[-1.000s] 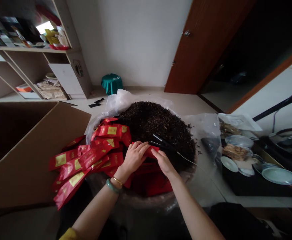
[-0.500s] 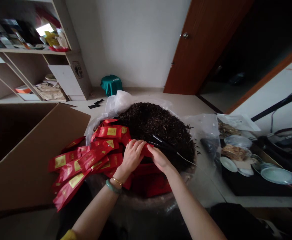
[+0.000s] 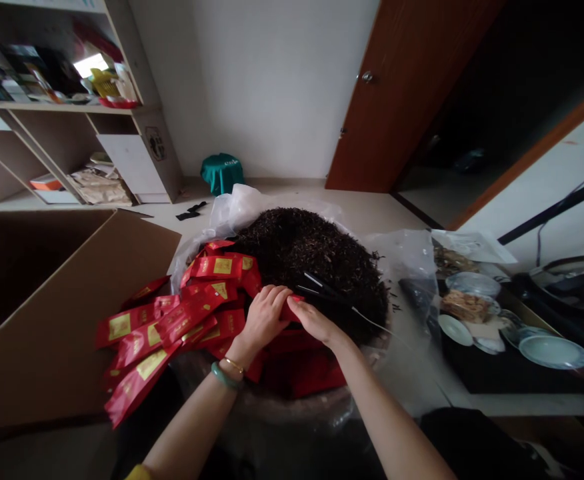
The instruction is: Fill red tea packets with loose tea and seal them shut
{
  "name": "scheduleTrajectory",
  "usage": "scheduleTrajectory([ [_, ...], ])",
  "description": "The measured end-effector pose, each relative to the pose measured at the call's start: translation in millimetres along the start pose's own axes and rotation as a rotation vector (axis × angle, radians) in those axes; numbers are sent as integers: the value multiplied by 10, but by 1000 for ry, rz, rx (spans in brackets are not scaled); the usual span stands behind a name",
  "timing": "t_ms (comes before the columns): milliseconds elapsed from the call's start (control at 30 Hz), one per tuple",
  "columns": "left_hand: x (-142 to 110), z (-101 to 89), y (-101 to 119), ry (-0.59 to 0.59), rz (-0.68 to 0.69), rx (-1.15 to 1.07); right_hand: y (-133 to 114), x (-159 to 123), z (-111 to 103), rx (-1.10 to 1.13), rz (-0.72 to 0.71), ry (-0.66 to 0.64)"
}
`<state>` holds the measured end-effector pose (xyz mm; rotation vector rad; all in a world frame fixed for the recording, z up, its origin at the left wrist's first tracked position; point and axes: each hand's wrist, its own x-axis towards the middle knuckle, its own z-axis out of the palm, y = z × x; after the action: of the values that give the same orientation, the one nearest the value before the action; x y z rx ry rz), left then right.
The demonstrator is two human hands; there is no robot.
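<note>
A big heap of dark loose tea [image 3: 312, 260] fills a clear plastic bag [image 3: 242, 203] in front of me. Both my hands meet at its near edge on one small red packet [image 3: 291, 308]. My left hand [image 3: 265, 317], with a green bangle at the wrist, curls its fingers over the packet's left end. My right hand [image 3: 315, 321] pinches the right end. A black tong-like tool [image 3: 322, 288] with a thin wire lies on the tea just beyond my right fingers. Several red packets with gold labels [image 3: 172, 320] are fanned out left of my hands.
An open cardboard box [image 3: 47, 300] stands at the left. A dark tray with bowls and plates [image 3: 502, 327] sits at the right. Behind are shelves [image 3: 72, 127], a green bag [image 3: 222, 170] on the floor and a brown door [image 3: 397, 87]. More red packaging [image 3: 302, 370] lies below my hands.
My hands have drawn slightly closer together over the red packet, and my right fingers have slid left along it. The view has tilted down a little.
</note>
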<state>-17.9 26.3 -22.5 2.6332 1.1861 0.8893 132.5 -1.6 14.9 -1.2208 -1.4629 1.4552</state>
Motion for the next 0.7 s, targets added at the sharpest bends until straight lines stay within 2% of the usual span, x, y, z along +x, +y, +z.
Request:
scheduleTrajectory([
  [200,8,4,4,25,26,-5,-113,-30,-9,23,-31,-35],
  [533,-7,3,2,90,12,-55,-212,-45,-33,-81,-29,-63],
  [633,-13,15,-8,147,-20,-72,-236,-89,-80,-98,-42,-35],
  [700,-12,19,-9,197,-52,-86,-245,-122,-148,-32,-59,37],
])
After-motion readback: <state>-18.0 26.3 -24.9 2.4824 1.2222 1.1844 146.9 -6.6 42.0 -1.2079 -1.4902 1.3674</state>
